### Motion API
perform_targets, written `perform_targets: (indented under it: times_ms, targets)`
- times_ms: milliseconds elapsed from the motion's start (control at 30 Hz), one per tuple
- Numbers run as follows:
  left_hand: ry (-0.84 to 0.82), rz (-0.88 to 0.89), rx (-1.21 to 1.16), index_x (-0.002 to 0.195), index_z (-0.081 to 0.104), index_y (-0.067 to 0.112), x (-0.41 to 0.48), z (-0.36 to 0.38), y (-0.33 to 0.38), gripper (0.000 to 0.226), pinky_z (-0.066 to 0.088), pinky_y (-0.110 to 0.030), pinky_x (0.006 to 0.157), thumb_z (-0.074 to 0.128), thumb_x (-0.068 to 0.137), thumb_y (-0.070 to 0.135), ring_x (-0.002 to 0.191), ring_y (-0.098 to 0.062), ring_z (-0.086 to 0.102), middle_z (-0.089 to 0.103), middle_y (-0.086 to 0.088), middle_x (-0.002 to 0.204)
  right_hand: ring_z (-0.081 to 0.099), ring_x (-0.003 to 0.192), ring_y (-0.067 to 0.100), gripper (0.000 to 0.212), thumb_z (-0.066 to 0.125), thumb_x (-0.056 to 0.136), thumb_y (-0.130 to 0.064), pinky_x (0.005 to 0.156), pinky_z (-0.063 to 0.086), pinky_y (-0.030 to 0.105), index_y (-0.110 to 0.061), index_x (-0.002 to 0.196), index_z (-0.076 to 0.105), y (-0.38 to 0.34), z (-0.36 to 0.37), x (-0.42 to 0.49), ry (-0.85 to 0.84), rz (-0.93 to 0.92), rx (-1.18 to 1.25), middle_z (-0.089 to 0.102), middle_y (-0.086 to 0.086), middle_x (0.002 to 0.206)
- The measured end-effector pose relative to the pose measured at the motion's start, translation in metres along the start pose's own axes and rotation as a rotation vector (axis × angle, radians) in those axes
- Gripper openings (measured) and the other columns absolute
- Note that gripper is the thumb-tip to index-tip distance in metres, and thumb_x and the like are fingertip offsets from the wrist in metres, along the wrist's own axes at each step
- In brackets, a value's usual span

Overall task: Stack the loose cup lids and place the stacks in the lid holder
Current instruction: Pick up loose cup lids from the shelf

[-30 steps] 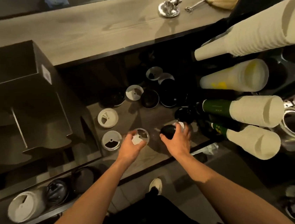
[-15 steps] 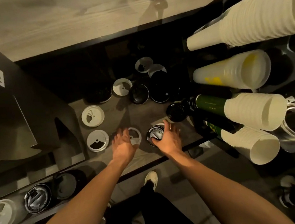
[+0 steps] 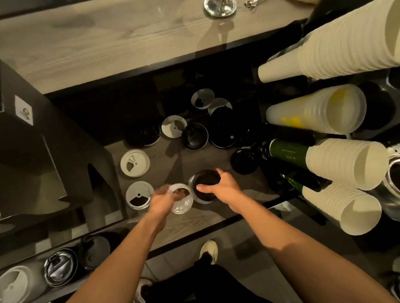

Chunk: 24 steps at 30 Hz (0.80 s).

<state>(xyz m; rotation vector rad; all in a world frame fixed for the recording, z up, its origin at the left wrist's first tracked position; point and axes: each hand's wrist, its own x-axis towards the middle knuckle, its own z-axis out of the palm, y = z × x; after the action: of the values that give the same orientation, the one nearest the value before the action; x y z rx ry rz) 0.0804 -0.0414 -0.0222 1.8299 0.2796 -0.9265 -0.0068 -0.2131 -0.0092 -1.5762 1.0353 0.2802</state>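
Curling round a black lid (image 3: 206, 184), the right grip (image 3: 219, 189) holds it over the table (image 3: 177, 226) near the front edge, thumb resting on it. Just beside it the left grip (image 3: 161, 202), blurred, has its fingers closed on a clear lid (image 3: 183, 203). Loose white lids (image 3: 134, 163) and dark lids (image 3: 226, 128) lie scattered farther back on the table.

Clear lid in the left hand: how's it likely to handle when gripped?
The clear lid looks thin and see-through: probably light, flexing if squeezed. Smooth plastic, so possibly slippery; the left hand holds it at the rim.
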Motion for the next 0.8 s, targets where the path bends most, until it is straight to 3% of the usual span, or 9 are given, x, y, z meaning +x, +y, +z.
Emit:
perform_targets:
  times_ms: [67,167,300,400,500,567,667,800]
  targets:
    - [-0.067,-0.056,-0.268,0.112,0.069,-0.001,-0.006,-0.013,0.009,0.03,0.05,-0.031,0.068,0.07,0.082,-0.003,0.094,-0.028,0.065,0.072,-0.011,0.095,0.056,0.125,0.021,0.089,0.093,0.066,-0.041,0.099,0.048,0.032,-0.016,0.141,0.052,-0.01,0.002,0.0,-0.049,-0.014,0.111,0.06,0.002,0.135]
    - [-0.092,-0.081,-0.465,0.125,0.061,-0.001,-0.016,-0.036,0.019,0.04,0.057,-0.035,0.069,0.066,0.086,-0.004,0.098,-0.028,0.068,0.073,-0.014,0.108,0.065,0.112,0.017,0.053,0.091,0.071,-0.031,0.09,0.051,0.028,-0.02,0.114,0.065,-0.025,0.011,-0.006,-0.117,-0.054,0.262,0.071,-0.003,0.112]
    - [-0.026,-0.097,-0.654,0.127,0.061,-0.006,-0.025,-0.065,0.018,0.038,0.06,-0.039,0.074,0.065,0.089,-0.001,0.103,-0.032,0.07,0.071,-0.02,0.117,0.065,0.106,0.015,0.053,0.09,0.072,-0.037,0.083,0.051,0.027,-0.02,0.116,0.065,-0.044,0.03,-0.017,-0.101,-0.08,0.33,0.07,-0.004,0.11]
    - [0.055,-0.105,-0.656,0.131,0.055,-0.007,-0.032,-0.08,0.009,0.038,0.058,-0.04,0.084,0.061,0.095,0.0,0.115,-0.037,0.066,0.066,-0.025,0.126,0.065,0.098,0.013,0.029,0.085,0.08,-0.025,0.071,0.047,0.023,-0.025,0.098,0.062,-0.055,0.043,-0.027,-0.102,-0.07,0.445,0.071,-0.005,0.1]
    - [0.093,-0.069,-0.625,0.132,0.053,-0.004,-0.046,-0.095,0.0,0.038,0.058,-0.039,0.086,0.063,0.098,0.009,0.107,-0.031,0.07,0.07,-0.021,0.12,0.069,0.105,0.022,0.032,0.083,0.08,-0.02,0.081,0.054,0.032,-0.018,0.107,0.067,-0.063,0.062,-0.038,-0.223,-0.063,0.49,0.076,0.004,0.104]
    - [-0.015,-0.016,-0.639,0.133,0.056,0.0,-0.059,-0.105,0.0,0.035,0.058,-0.038,0.086,0.055,0.103,0.02,0.103,-0.026,0.07,0.07,-0.019,0.121,0.071,0.105,0.024,0.042,0.083,0.079,-0.019,0.088,0.057,0.036,-0.012,0.117,0.067,-0.066,0.076,-0.047,-0.327,-0.057,0.469,0.076,0.006,0.107]
    - [-0.249,0.019,-0.709,0.136,0.059,0.006,-0.08,-0.12,-0.001,0.046,0.049,-0.042,0.102,0.041,0.107,0.037,0.117,-0.027,0.065,0.066,-0.018,0.13,0.07,0.106,0.023,0.043,0.084,0.079,-0.02,0.093,0.057,0.037,-0.014,0.119,0.068,-0.064,0.101,-0.059,-0.383,-0.074,0.374,0.076,0.006,0.11]
    - [-0.286,0.123,-0.535,0.141,0.055,0.01,-0.091,-0.149,-0.023,0.052,0.049,-0.046,0.104,0.068,0.095,0.031,0.122,-0.029,0.063,0.066,-0.016,0.131,0.071,0.102,0.016,0.038,0.085,0.079,-0.028,0.088,0.056,0.029,-0.018,0.113,0.071,-0.057,0.136,-0.076,-0.347,-0.1,0.267,0.077,0.001,0.104]
